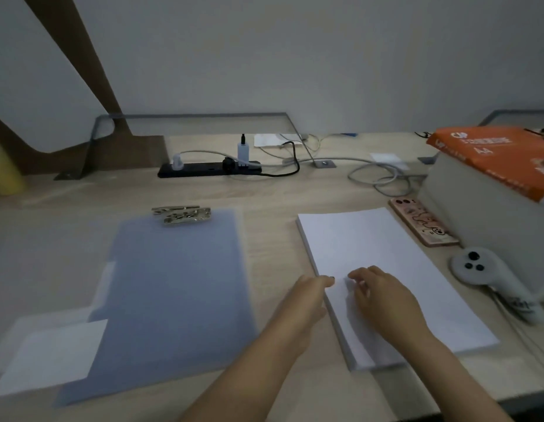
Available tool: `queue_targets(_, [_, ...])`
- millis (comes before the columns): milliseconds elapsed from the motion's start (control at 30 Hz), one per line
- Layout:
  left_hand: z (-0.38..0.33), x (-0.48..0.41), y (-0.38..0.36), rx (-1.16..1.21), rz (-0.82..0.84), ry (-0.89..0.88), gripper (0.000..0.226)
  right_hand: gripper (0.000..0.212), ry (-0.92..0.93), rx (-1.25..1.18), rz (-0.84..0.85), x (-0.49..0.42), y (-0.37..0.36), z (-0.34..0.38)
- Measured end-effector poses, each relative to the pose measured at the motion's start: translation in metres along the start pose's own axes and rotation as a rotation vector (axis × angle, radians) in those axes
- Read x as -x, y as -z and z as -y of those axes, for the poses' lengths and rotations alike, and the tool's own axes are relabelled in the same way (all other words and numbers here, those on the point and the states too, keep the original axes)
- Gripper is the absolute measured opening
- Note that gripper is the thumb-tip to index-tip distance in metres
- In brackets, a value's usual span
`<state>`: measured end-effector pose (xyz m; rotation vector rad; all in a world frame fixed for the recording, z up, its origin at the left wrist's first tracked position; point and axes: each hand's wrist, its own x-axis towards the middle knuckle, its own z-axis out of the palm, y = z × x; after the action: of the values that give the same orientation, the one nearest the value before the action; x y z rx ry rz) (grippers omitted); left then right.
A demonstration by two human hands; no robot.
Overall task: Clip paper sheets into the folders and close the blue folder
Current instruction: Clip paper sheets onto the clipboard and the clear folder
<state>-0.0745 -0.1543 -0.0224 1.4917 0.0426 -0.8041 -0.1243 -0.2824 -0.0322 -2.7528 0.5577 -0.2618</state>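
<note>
A blue translucent folder [173, 293] lies flat on the desk at centre left, with a metal clip [182, 214] at its far end. Under its left side another pale folder with white sheets [48, 357] sticks out. To the right lies a thick stack of white paper [395, 269]. My left hand [307, 296] is at the stack's left edge, fingertips touching the top sheets. On top of the stack, my right hand [377, 295] rests with bent fingers that press on the top sheet near that same edge.
A black power strip [209, 169] with plugs and cables lies at the back. A phone in a patterned case [423, 222], a white controller [490, 272] and a box with an orange A4 paper ream [496, 156] sit at the right. The desk's front edge [508, 397] is near.
</note>
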Motion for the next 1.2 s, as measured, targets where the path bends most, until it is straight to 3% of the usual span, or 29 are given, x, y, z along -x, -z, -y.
queue_targets(100, [-0.008,-0.016,-0.006,0.128,-0.078,0.081,0.011,0.03,0.057,0.035,-0.028,-0.002,-0.001,-0.002])
queue_targets(267, [-0.021,-0.024,-0.005,0.075,-0.074,0.115,0.019,0.03,0.076,0.007,-0.058,-0.005,0.001,-0.002])
queue_targets(367, [-0.018,-0.021,-0.006,-0.018,-0.043,0.08,0.012,0.045,0.052,-0.018,-0.036,-0.005,0.003,0.002])
queue_targets(433, [-0.012,-0.013,-0.008,-0.052,-0.007,-0.001,0.021,0.055,0.037,-0.02,-0.026,-0.004,0.004,0.004])
queue_targets(533, [0.003,-0.006,-0.007,0.032,0.03,-0.075,0.033,0.057,0.02,-0.017,-0.024,-0.004,0.005,0.006])
queue_targets(667, [0.015,-0.006,-0.004,0.292,0.097,-0.037,0.032,0.058,0.025,0.017,-0.028,-0.001,0.002,0.008])
queue_targets(767, [0.022,-0.009,-0.002,0.317,0.064,-0.03,0.029,0.06,0.033,0.063,-0.033,0.002,-0.002,0.013])
queue_targets(1200, [0.028,-0.01,0.002,0.227,0.128,-0.099,0.044,0.03,0.006,-0.093,0.003,0.001,0.006,0.008])
